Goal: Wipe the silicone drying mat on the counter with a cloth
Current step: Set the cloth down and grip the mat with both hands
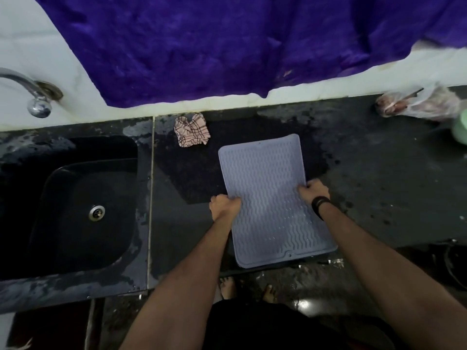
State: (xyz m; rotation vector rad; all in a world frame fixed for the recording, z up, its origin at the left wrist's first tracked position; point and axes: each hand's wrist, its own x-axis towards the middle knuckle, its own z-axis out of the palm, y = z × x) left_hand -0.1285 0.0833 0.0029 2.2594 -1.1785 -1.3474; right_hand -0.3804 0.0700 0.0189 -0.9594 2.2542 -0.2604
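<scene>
A grey-blue silicone drying mat (267, 178) with a wavy ribbed surface lies lengthwise on the dark counter (379, 185), its near end reaching past the counter's front edge. My left hand (223, 205) grips the mat's left edge about halfway along. My right hand (313, 192), with a black band on its wrist, grips the right edge opposite. A crumpled pink checked cloth (192, 130) lies on the counter near the back wall, to the far left of the mat, touched by neither hand.
A black sink (83, 205) with a metal drain sits at the left under a chrome tap (35, 97). A purple fabric (227, 41) hangs over the back wall. A plastic bag (419, 103) and a green object (460, 130) are at the far right. The counter looks wet.
</scene>
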